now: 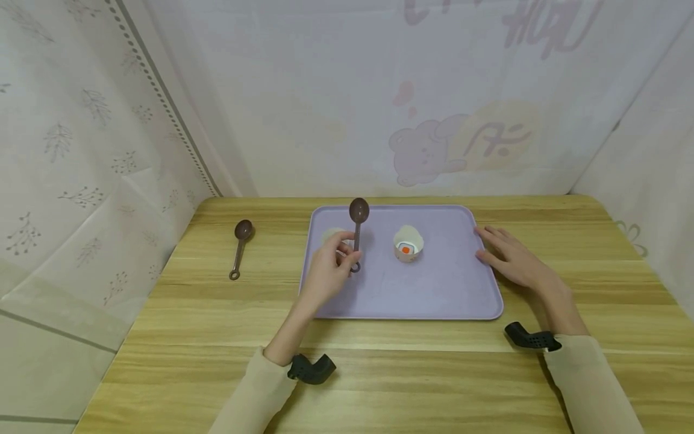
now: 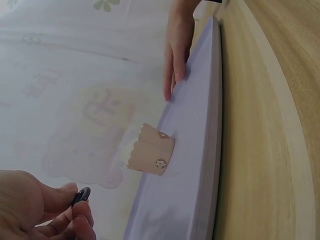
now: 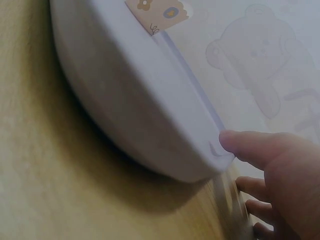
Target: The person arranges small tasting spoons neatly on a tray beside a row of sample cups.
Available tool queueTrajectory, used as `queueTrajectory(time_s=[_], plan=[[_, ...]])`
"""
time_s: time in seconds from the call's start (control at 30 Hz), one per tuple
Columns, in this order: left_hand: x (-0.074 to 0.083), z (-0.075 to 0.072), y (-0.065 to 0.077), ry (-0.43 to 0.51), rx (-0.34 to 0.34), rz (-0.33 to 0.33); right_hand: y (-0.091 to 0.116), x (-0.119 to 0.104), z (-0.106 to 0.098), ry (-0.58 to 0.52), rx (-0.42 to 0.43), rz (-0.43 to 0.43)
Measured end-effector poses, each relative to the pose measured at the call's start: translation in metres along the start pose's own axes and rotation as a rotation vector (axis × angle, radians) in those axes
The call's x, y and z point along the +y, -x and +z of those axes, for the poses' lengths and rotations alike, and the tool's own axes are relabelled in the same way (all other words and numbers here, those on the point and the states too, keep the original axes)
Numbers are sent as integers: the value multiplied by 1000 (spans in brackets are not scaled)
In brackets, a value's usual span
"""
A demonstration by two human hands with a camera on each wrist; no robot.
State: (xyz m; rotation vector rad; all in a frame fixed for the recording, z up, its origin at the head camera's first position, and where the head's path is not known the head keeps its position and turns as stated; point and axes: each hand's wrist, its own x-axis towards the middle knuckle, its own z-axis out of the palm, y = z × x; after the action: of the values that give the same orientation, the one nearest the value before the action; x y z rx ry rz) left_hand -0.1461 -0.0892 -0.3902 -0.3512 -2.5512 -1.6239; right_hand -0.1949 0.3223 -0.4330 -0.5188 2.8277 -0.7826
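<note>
My left hand (image 1: 327,268) pinches a brown measuring spoon (image 1: 359,211) by its handle, bowl upward, over the left part of a lilac tray (image 1: 401,295). The left wrist view shows the ring at its handle's end between thumb and fingers. On the tray, a scalloped paper baking cup (image 1: 405,257) holds a small white piece with an orange centre (image 1: 406,249). A second pale cup (image 1: 332,233) is mostly hidden behind my left hand. My right hand (image 1: 514,260) touches the tray's right rim, its fingers extended; the right wrist view has the thumb on the rim.
Another brown spoon (image 1: 239,248) lies on the wooden table (image 1: 184,337), left of the tray. Printed cloth (image 1: 303,102) hangs behind the table and along both sides. Black wrist mounts (image 1: 312,369) sit at both cuffs.
</note>
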Motion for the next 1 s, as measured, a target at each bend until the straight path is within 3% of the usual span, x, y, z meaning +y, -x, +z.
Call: queueTrajectory(time_s=[1.0], plan=[[-1,11,-6,-26,-79,-57,0,-1,0,5,-1,3]])
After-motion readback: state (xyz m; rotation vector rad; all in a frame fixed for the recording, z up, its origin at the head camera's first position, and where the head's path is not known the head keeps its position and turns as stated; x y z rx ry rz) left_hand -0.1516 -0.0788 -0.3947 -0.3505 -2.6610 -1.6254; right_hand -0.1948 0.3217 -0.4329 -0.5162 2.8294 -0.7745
